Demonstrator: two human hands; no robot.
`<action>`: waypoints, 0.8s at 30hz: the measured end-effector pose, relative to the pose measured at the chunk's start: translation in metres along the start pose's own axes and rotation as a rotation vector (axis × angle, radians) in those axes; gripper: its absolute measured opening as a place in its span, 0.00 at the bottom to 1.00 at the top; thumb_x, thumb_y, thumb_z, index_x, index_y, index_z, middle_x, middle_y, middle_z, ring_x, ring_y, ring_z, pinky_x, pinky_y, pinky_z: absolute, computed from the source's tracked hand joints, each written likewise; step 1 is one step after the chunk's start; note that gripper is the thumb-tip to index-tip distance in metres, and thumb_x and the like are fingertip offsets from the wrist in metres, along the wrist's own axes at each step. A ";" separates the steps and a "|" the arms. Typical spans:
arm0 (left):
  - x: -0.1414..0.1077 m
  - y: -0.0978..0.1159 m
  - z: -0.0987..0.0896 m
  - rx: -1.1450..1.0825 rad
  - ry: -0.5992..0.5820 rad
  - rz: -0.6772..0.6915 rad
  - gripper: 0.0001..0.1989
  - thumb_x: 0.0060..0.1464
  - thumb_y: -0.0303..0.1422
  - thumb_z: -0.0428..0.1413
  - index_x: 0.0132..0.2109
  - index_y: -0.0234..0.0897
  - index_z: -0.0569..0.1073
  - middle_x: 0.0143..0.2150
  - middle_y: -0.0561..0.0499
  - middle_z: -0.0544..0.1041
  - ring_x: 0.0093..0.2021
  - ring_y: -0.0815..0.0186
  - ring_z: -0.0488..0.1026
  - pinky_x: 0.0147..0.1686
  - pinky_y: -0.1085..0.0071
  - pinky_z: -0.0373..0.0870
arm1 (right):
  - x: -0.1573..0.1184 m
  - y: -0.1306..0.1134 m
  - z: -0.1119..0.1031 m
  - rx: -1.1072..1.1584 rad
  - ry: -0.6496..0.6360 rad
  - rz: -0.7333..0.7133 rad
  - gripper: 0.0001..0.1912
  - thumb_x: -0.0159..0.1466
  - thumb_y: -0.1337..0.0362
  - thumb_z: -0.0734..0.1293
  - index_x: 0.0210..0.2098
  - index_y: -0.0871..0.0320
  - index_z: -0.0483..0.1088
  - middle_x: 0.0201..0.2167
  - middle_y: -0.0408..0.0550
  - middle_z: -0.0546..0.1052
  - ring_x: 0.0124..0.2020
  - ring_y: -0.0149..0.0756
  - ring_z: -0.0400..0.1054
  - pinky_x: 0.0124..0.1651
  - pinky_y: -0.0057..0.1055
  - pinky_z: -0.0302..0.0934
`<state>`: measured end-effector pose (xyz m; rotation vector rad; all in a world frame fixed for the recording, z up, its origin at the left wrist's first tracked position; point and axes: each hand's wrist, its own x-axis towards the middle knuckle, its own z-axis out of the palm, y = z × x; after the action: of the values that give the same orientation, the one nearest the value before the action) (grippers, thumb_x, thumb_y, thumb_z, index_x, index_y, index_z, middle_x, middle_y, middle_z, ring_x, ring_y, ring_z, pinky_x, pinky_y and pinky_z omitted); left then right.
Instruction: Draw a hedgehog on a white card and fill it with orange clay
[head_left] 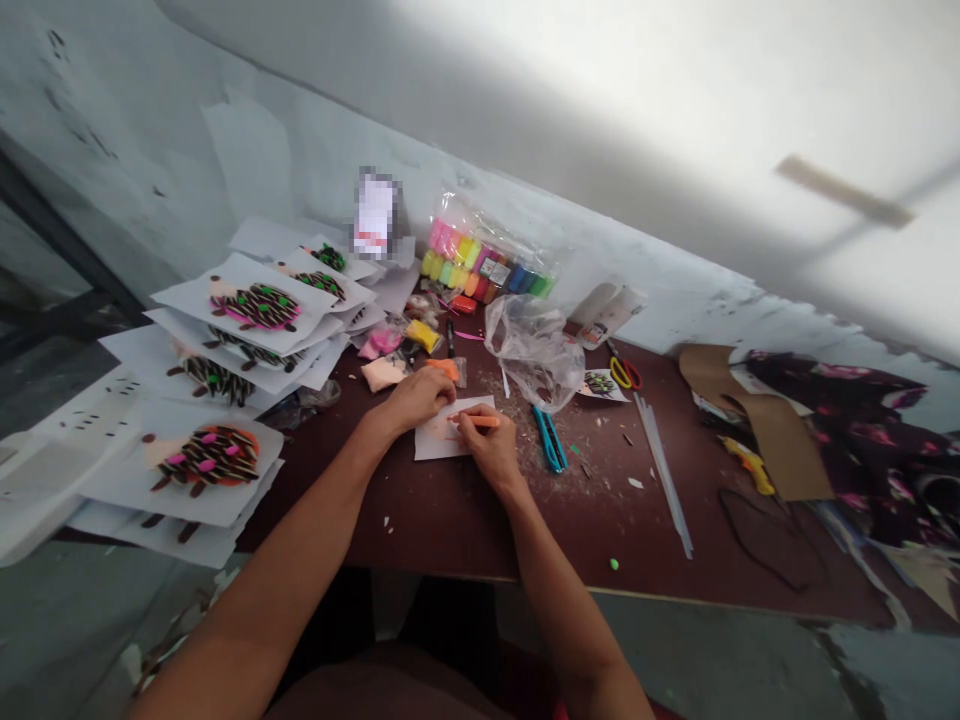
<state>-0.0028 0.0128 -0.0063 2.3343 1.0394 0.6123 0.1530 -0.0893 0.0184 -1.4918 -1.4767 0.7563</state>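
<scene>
Orange pen [484,422] gripped in right hand [493,451] | white paper [433,448] beneath it, apparently being drawn on | left hand [420,396] curled at paper's edge, contents unclear | steady paper seemingly required next

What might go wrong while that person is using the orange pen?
The piled hedgehog pictures overlap unevenly, so some might slide. The little green blob is near the table's front edge and could roll off. The right hand, holding the orange pen, might bump the teal tool nearby.
</scene>
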 end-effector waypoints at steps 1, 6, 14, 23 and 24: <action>0.000 0.000 0.000 -0.001 -0.001 0.000 0.10 0.53 0.22 0.57 0.35 0.36 0.82 0.38 0.46 0.81 0.43 0.60 0.75 0.47 0.66 0.70 | 0.000 0.000 0.000 -0.005 0.005 -0.004 0.12 0.60 0.58 0.65 0.28 0.57 0.76 0.23 0.43 0.77 0.23 0.31 0.66 0.28 0.26 0.58; 0.001 0.000 0.000 0.007 -0.005 -0.007 0.10 0.53 0.22 0.57 0.36 0.36 0.83 0.38 0.46 0.81 0.43 0.60 0.75 0.46 0.66 0.70 | -0.001 0.001 0.000 -0.019 0.011 -0.006 0.12 0.60 0.57 0.65 0.27 0.56 0.75 0.22 0.43 0.76 0.23 0.32 0.66 0.28 0.27 0.58; 0.001 0.000 -0.001 0.011 -0.007 0.006 0.10 0.53 0.22 0.57 0.36 0.37 0.82 0.38 0.46 0.81 0.43 0.60 0.75 0.47 0.66 0.71 | -0.001 0.004 0.000 -0.042 0.040 -0.017 0.12 0.61 0.57 0.64 0.29 0.56 0.76 0.24 0.43 0.78 0.25 0.33 0.68 0.30 0.27 0.60; 0.000 -0.001 -0.001 0.015 -0.004 0.011 0.10 0.54 0.23 0.57 0.36 0.38 0.83 0.39 0.47 0.81 0.43 0.60 0.75 0.48 0.66 0.71 | -0.001 0.002 0.000 -0.067 0.034 -0.026 0.12 0.61 0.57 0.64 0.28 0.56 0.75 0.24 0.43 0.78 0.24 0.32 0.67 0.30 0.27 0.59; 0.000 -0.001 -0.001 0.015 -0.001 0.014 0.10 0.54 0.23 0.57 0.36 0.38 0.82 0.39 0.47 0.81 0.43 0.60 0.75 0.48 0.66 0.71 | -0.002 0.001 0.000 -0.063 0.027 -0.021 0.12 0.61 0.57 0.64 0.28 0.56 0.75 0.24 0.43 0.78 0.23 0.32 0.67 0.29 0.27 0.59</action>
<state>-0.0035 0.0137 -0.0063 2.3565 1.0321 0.6103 0.1537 -0.0908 0.0171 -1.5255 -1.5058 0.6803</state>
